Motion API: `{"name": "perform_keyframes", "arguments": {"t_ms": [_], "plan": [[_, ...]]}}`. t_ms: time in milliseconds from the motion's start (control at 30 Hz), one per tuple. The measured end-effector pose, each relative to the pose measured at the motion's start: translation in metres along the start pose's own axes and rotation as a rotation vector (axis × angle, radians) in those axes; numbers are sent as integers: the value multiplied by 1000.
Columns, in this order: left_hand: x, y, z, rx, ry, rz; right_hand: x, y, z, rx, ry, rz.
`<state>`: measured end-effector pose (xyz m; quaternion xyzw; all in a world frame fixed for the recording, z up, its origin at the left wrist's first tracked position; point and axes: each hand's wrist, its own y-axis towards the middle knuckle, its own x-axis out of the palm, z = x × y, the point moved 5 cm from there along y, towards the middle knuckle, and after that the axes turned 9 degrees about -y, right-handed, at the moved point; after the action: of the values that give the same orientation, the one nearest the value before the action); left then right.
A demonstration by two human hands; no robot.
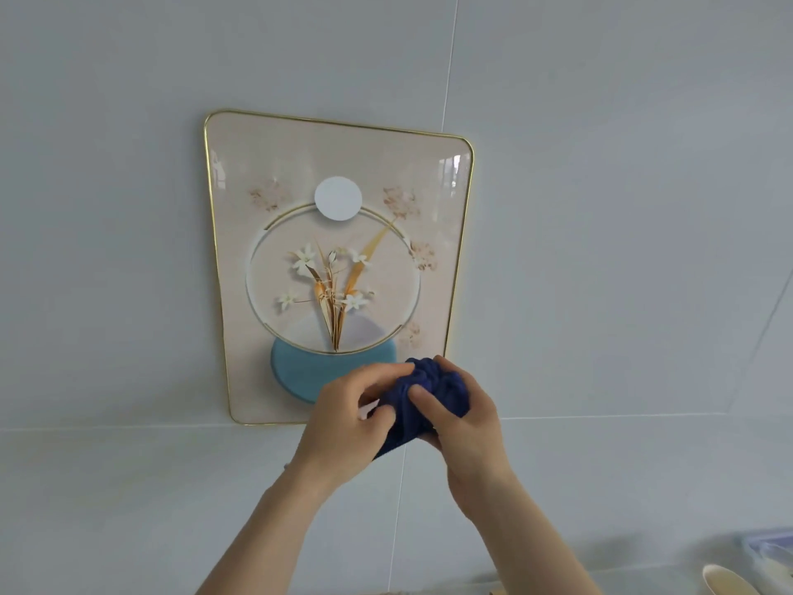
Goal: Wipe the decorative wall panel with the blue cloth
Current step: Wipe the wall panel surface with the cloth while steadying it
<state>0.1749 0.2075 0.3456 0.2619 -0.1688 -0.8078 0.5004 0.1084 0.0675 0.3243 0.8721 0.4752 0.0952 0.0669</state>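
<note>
The decorative wall panel [274,173] hangs on a pale tiled wall. It is cream with a thin gold rim, a flower picture inside a ring, a white disc and a blue half-disc. A dark blue cloth [422,390] is bunched up in front of the panel's lower right corner. My left hand [347,427] grips the cloth from the left. From the right, my right hand [465,423] closes around it, thumb pressed on the fabric. Part of the cloth is hidden between the palms. The hands cover the panel's bottom right corner.
Pale grey wall tiles [600,208] surround the panel. At the bottom right corner sit a clear plastic container [768,547] and a cream rounded object [725,579], both partly cut off.
</note>
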Motion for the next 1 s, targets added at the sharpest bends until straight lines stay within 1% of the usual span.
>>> {"name": "perform_keyframes", "arguments": {"t_ms": [33, 67, 100, 167, 233, 300, 367, 433, 467, 567, 667, 733, 800, 900, 1000], "plan": [[-2, 0, 2, -3, -2, -4, -5, 3, -2, -38, -60, 63], [-8, 3, 6, 29, 32, 40, -9, 5, -7, -90, -116, 110], [-14, 7, 11, 100, 120, 113, -11, 6, -16, -169, -179, 146], [-23, 35, -7, 269, 388, 224, 5, 31, -16, -347, -343, 228], [-23, 50, 0, 413, 605, 235, 13, 35, -33, -552, -503, 284], [-21, 57, 4, 468, 751, 201, 21, 36, -35, -769, -688, 330], [-23, 68, -2, 491, 852, 211, 30, 43, -30, -978, -930, 376], [-24, 77, -14, 486, 898, 226, 38, 55, -16, -1104, -1148, 447], [-25, 80, -19, 490, 904, 230, 42, 59, -7, -1139, -1211, 466], [-26, 85, -30, 531, 965, 253, 41, 62, 21, -1212, -1278, 448], [-26, 89, -36, 564, 1016, 298, 24, 55, 41, -1267, -1395, 347], [-25, 90, -38, 573, 1021, 330, 16, 56, 38, -1292, -1444, 308], [-25, 91, -39, 586, 1013, 356, 13, 65, 20, -1272, -1389, 357], [-24, 90, -38, 584, 1014, 375, 11, 80, -19, -1226, -1211, 533], [-24, 90, -37, 583, 1011, 374, 16, 85, -28, -1217, -1138, 591]]}}
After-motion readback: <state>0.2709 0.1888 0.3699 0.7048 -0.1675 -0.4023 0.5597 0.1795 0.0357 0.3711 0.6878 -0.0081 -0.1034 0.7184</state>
